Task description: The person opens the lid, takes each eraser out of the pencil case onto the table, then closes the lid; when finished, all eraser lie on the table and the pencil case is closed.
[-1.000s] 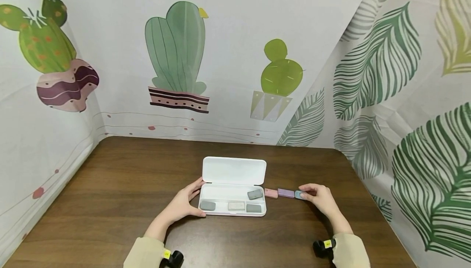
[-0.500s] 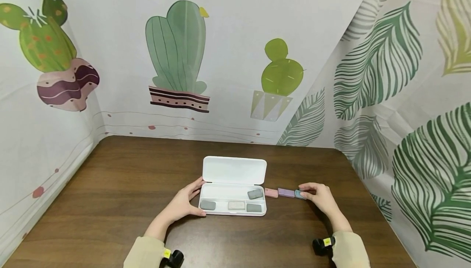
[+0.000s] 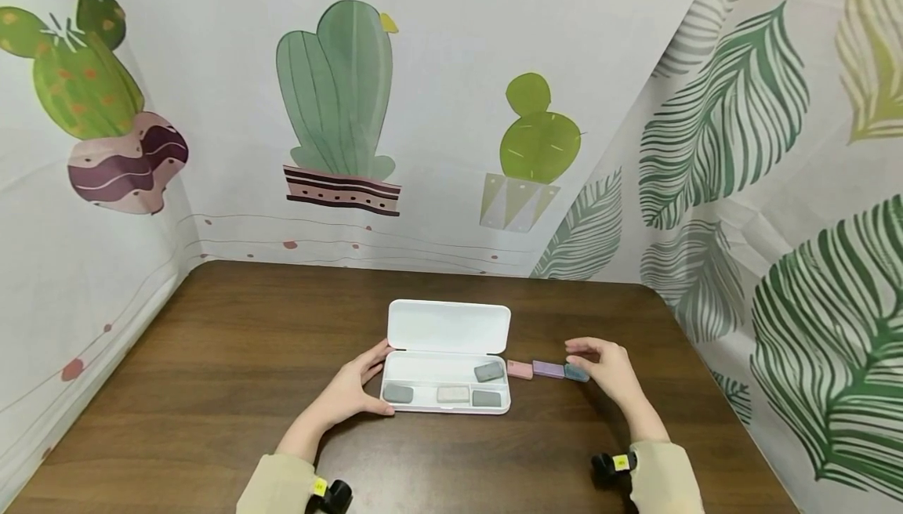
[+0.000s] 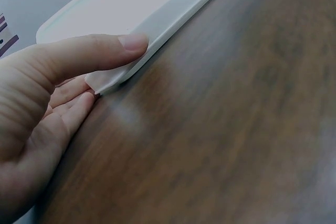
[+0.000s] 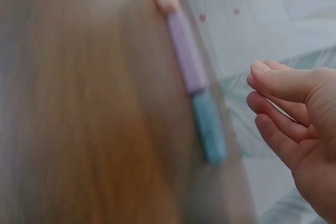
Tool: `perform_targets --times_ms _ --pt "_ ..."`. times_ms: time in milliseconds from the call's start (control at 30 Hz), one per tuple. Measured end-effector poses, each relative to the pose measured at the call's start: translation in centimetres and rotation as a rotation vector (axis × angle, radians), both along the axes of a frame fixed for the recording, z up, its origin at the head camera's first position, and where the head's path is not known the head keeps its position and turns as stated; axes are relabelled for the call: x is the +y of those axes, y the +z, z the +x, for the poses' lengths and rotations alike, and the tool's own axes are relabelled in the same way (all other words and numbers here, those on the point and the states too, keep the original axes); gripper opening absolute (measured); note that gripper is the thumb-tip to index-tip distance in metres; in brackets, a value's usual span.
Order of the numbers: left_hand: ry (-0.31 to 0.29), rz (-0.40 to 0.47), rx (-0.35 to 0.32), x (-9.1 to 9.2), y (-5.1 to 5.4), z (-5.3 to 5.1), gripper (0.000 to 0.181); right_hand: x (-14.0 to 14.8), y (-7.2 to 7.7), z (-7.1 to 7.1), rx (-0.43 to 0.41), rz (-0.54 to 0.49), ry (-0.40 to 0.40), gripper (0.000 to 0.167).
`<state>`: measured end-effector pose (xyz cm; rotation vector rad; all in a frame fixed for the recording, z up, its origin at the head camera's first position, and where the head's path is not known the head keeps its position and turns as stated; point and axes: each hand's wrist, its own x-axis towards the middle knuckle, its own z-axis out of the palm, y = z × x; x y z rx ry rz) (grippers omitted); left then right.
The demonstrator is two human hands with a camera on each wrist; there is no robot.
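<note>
An open white case (image 3: pixel 444 408) lies on the table, its lid (image 3: pixel 448 326) tilted back, with several grey and whitish blocks inside. My left hand (image 3: pixel 347 392) grips the case's left end, thumb at the front edge and fingers behind, as the left wrist view (image 4: pixel 63 66) also shows. Right of the case a pink block (image 3: pixel 520 370), a purple block (image 3: pixel 548 369) and a blue block (image 3: pixel 576 373) form a row end to end. Just above the blue block is my right hand (image 3: pixel 612 373), apart from it and holding nothing; in the right wrist view (image 5: pixel 299 108) its fingers are loosely bent.
The brown wooden table (image 3: pixel 282 326) reaches back to a white cloth backdrop (image 3: pixel 437 106) printed with cacti, and a leaf-patterned cloth (image 3: pixel 776 263) hangs at the right. Black cameras are strapped to both wrists.
My right hand has let go of the blue block and moved slightly up and to the left. My left hand and the case have not visibly moved.
</note>
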<state>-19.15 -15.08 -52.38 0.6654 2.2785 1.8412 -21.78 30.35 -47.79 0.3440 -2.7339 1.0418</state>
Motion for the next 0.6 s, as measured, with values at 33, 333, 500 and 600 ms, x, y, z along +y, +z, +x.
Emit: perform_targets --times_ms 33,333,500,600 --pt "0.001 -0.001 0.001 0.0 0.0 0.0 0.115 -0.5 0.3 0.0 0.009 -0.007 0.015 0.023" --pt "-0.002 -0.002 0.000 0.0 -0.1 0.0 0.115 -5.7 1.5 0.6 0.002 -0.044 0.164 0.022" --pt "-0.003 -0.010 0.005 0.0 -0.1 -0.1 0.114 -8.2 1.5 1.1 -0.080 -0.068 0.208 0.022" --pt "-0.003 -0.015 0.004 -0.1 -0.2 -0.1 0.114 -9.2 1.2 1.1 -0.093 -0.058 0.259 0.021"
